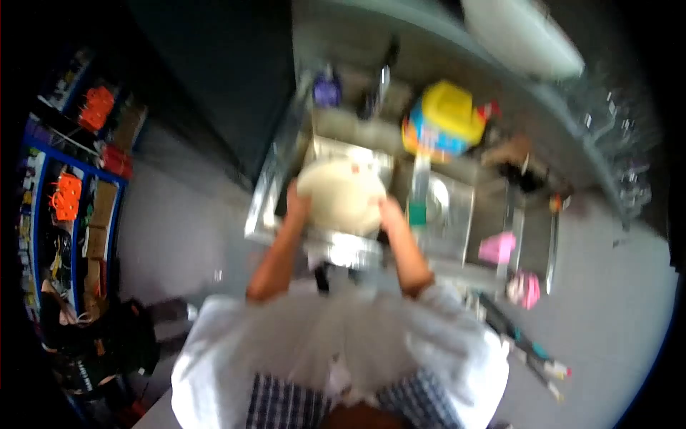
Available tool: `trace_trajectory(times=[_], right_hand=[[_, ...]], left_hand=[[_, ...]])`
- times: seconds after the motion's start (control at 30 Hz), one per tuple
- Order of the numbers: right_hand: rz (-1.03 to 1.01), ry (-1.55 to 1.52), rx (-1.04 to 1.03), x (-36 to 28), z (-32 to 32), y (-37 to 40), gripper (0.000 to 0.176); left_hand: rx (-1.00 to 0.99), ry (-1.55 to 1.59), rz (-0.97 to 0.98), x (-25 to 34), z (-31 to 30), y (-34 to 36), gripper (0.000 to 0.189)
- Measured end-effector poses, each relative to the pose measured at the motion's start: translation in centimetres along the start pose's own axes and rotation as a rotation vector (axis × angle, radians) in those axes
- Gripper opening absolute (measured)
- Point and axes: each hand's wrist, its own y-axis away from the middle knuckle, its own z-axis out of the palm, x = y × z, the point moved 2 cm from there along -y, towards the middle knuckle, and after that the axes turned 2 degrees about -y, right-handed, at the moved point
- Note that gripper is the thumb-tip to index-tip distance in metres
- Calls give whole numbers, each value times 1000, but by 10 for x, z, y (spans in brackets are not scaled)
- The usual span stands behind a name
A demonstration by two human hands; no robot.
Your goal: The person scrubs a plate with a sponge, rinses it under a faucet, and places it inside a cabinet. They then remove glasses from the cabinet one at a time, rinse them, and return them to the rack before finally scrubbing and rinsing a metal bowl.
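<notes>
Over the left basin (330, 148) of the steel sink, near its front edge, a cream rounded thing (341, 191) is held between both hands. The left hand (294, 204) presses on its left side and the right hand (390, 212) on its right side, so both are gripping it; the frame is too blurred to show single fingers. The thing looks a little wider than it is tall, with its longer axis running side to side along the sink's front edge. The blur hides which way it faces.

The basin's walls stand close on the left and behind. The right basin (451, 214) lies just beside the right hand, with a green piece (416, 213) between them. A yellow-and-blue container (443, 118) stands on the sink's back edge, behind and to the right. Two pink items (496, 248) (525, 288) lie by the sink's right front corner. Pens (530, 352) lie on the grey desk (614, 286), which has bare surface further right. Shelves (68, 193) stand well apart on the left.
</notes>
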Motion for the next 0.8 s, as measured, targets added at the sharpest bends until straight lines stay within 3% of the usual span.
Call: trace_trajectory(times=[0.03, 0.1, 0.17, 0.23, 0.27, 0.3, 0.37, 0.5, 0.53, 0.6, 0.63, 0.7, 0.77, 0.8], right_hand=[[-52, -15, -83, -31, 13, -52, 70], [3, 9, -37, -47, 32, -27, 68], [208, -23, 25, 8, -19, 22, 60], [267, -8, -41, -17, -26, -54, 54], [62, 0, -83, -57, 13, -47, 51], [-106, -6, -90, -80, 44, 0, 48], [162, -6, -120, -87, 23, -1, 38], [59, -26, -63, -103, 49, 19, 40], [34, -40, -57, -102, 52, 22, 43], [309, 34, 21, -71, 29, -43, 46], [469, 69, 78, -47, 4, -45, 48], [277, 80, 9, -35, -13, -7, 49], [-4, 62, -138, -54, 22, -44, 51], [99, 55, -35, -63, 23, -35, 51]], left_hand=[[70, -156, 506, 18, 3, -4, 40], [11, -263, 401, 20, 9, -7, 37], [58, -129, -333, 29, 24, 17, 36], [207, -103, 52, 32, 33, 24, 35], [205, 9, 258, 36, 34, 20, 35], [234, -61, 263, 61, 30, 33, 37], [276, -158, 167, 96, 33, 56, 41], [248, 102, 220, 145, 33, 67, 42], [242, 33, 172, 131, 34, 60, 43], [219, -109, 69, 87, 32, 31, 46], [94, -53, -256, 68, 30, 22, 47], [168, -646, -132, -86, 38, -23, 34], [200, -158, 50, 45, 34, 30, 34], [225, -92, 77, 23, 31, 16, 37]])
